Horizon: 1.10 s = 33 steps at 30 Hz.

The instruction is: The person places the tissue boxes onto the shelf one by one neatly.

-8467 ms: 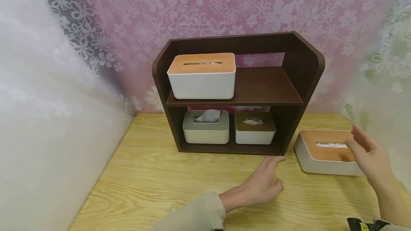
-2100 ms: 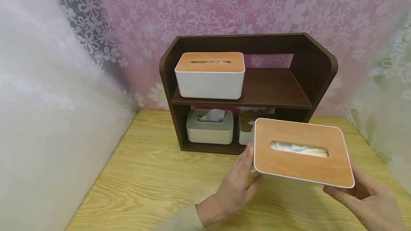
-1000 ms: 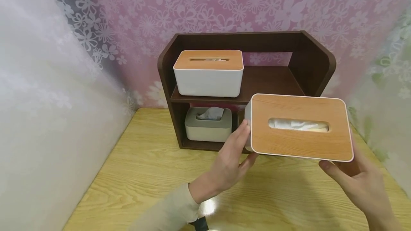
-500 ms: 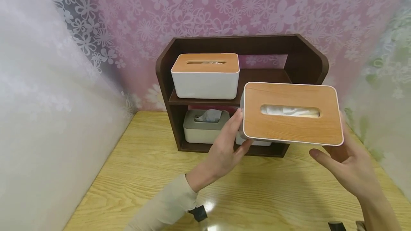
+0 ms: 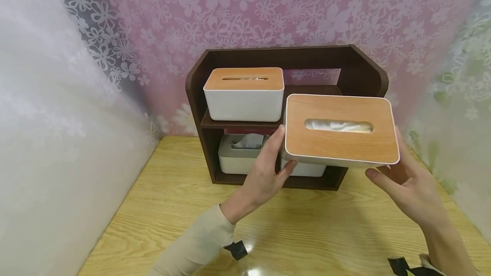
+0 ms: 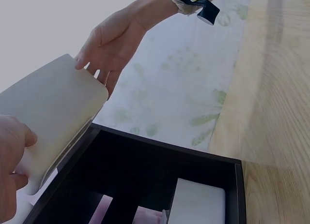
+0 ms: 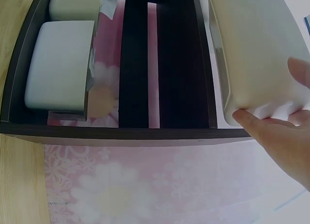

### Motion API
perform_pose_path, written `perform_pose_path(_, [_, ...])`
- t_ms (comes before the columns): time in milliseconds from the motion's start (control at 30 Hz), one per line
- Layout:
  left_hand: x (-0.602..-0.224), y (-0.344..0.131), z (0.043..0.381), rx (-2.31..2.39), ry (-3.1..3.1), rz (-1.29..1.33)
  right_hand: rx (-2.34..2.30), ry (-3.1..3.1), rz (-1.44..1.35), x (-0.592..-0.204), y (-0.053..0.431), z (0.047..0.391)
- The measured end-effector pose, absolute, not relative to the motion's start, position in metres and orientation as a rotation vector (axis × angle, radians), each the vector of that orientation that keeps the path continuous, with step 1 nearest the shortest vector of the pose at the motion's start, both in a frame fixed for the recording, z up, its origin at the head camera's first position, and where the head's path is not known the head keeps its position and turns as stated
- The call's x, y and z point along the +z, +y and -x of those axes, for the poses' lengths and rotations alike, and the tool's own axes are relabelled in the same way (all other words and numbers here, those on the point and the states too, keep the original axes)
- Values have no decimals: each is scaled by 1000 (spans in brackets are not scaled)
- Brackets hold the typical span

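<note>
A white tissue box (image 5: 341,148) with a wood-look lid and a slot showing white tissue is held up in front of the right half of the dark brown shelf (image 5: 280,52). My left hand (image 5: 262,173) grips its left end, fingers along the side and thumb below. At the right end my right hand (image 5: 412,186) holds it, the thumb low at the front and the other fingers partly hidden behind. The left wrist view shows both hands on the box (image 6: 58,103) from beneath. Its lid tilts toward the head camera.
A similar tissue box (image 5: 243,103) stands at the upper shelf's left. On the lower shelf are a grey-lidded tissue box (image 5: 238,163) and a smaller white one (image 5: 307,169), partly covered by the held box. The shelf stands on a wooden table (image 5: 161,216).
The tissue box that lay on the table right of the shelf is lifted between both hands. Over the last second it has moved up and slightly left, to the upper shelf's height in view.
</note>
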<state>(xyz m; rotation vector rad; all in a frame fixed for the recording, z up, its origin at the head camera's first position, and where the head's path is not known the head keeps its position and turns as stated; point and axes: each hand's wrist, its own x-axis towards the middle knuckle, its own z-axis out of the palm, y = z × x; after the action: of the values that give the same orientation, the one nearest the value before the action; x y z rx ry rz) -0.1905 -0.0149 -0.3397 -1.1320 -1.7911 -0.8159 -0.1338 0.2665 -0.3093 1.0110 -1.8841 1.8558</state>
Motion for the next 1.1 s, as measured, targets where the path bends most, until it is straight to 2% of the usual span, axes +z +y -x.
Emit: perform_pose_path(1100, [-327,-14,207,-987,-1889,1102,1847,-1895,-1066,-307,278,159])
